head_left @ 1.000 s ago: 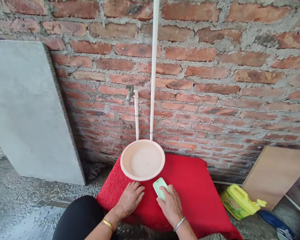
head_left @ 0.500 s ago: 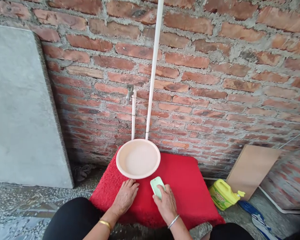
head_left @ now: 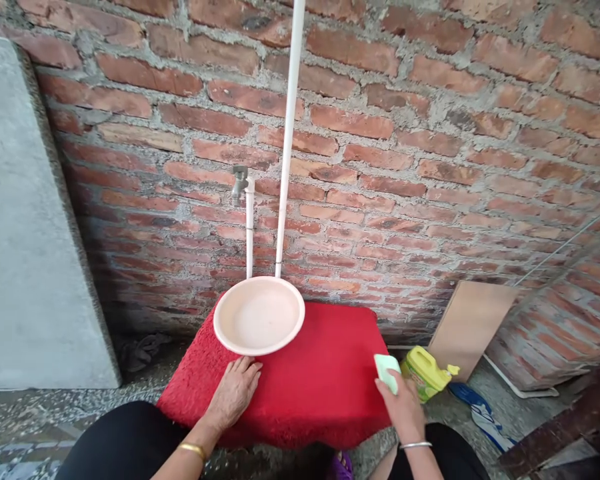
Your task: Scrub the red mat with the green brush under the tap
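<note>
My left hand [head_left: 235, 390] lies on the red cloth [head_left: 325, 373], fingers stretched out and tips just below the near rim of a pale basin [head_left: 259, 315]. The fingers look uncurled and hold nothing. Over by the cloth's right edge, my right hand [head_left: 404, 405] is closed on a pale green flat block with rounded corners [head_left: 387, 371]. Its underside is hidden, so its exact kind does not show. The cloth has a fuzzy left part and a smoother right part. Inside the basin I see a pale, even surface.
A yellow jug [head_left: 425, 373] stands on the floor right of the cloth, near a brown board [head_left: 473, 323] and blue slippers [head_left: 483, 413]. Behind are a brick wall, a tap [head_left: 239, 183] and a white pipe [head_left: 289, 133]. A grey slab [head_left: 35, 233] leans at left.
My right hand has moved right with the pale green block, from beside the basin to the cloth's right edge. My left hand stays by the basin. The view has shifted slightly right.
</note>
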The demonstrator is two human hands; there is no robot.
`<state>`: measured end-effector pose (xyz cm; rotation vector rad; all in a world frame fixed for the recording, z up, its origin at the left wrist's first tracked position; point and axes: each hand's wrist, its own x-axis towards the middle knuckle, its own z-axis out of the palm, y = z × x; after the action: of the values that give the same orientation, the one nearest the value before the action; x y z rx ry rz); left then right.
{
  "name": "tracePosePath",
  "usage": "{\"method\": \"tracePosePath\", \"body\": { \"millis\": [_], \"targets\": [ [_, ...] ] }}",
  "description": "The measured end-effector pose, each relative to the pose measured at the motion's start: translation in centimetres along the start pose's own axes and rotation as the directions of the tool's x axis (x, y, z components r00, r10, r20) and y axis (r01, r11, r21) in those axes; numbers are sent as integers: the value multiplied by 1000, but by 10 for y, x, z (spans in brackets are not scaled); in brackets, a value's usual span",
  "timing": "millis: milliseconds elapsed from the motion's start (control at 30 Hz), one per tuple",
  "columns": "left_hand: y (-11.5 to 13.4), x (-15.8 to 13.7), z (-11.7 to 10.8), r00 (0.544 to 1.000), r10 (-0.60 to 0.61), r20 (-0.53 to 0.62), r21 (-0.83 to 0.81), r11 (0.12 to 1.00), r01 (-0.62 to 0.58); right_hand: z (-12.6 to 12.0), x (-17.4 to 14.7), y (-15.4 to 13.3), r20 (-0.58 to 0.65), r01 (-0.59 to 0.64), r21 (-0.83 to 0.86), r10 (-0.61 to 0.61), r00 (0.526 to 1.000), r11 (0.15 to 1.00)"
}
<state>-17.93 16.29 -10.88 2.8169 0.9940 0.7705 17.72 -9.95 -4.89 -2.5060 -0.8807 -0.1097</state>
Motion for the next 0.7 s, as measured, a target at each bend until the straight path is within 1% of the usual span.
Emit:
{"method": "tracePosePath", "body": {
  "millis": [67, 100, 133, 167, 200, 233, 300, 367, 400, 433, 467, 500, 567, 633, 700],
  "targets": [
    [-4, -2, 3, 999, 14, -41, 16, 1000, -13, 15, -16, -29, 87, 78, 90, -86, 992, 993],
    [-6, -4, 5, 998, 16, -60, 25, 1000, -14, 21, -22, -40, 132, 127, 131, -144, 981, 983],
    [-8, -5, 6, 997, 13, -77, 33, 999, -10, 25, -26, -48, 170, 162, 156, -188, 967, 974],
    [-9, -5, 6, 996, 3, -91, 44, 999, 1, 26, -27, -50, 197, 171, 161, -202, 959, 972],
    [-9, -6, 7, 995, -11, -101, 55, 998, 17, 24, -26, -48, 212, 155, 146, -184, 960, 977],
    [-8, -6, 6, 994, -27, -106, 66, 997, 34, 19, -23, -40, 216, 118, 115, -141, 966, 986],
    [-5, -5, 4, 993, -52, -102, 83, 995, 60, 7, -14, -18, 195, 4, 16, -7, 981, 1000],
    [1, -2, 0, 994, -66, -89, 90, 993, 74, -4, -2, 1, 136, -108, -97, 120, 983, 989],
    [3, -1, -3, 994, -72, -84, 90, 993, 79, -6, 3, 4, 108, -139, -125, 152, 982, 982],
    [6, 0, -5, 994, -79, -81, 88, 992, 86, -6, 7, 1, 94, -150, -121, 162, 982, 981],
    [8, 1, -7, 993, -86, -80, 87, 992, 93, -4, 10, -8, 101, -141, -85, 149, 984, 986],
    [9, 2, -8, 992, -93, -79, 86, 991, 100, 2, 11, -22, 127, -114, -23, 116, 985, 993],
    [11, 2, -10, 992, -104, -75, 87, 990, 111, 17, 7, -64, 203, -29, 116, 4, 979, 993],
    [11, 1, -11, 992, -110, -68, 86, 990, 116, 35, 0, -113, 265, 88, 204, -142, 954, 975],
    [10, 0, -11, 992, -111, -65, 79, 990, 116, 50, -7, -153, 302, 243, 226, -305, 903, 943]
  ]
}}
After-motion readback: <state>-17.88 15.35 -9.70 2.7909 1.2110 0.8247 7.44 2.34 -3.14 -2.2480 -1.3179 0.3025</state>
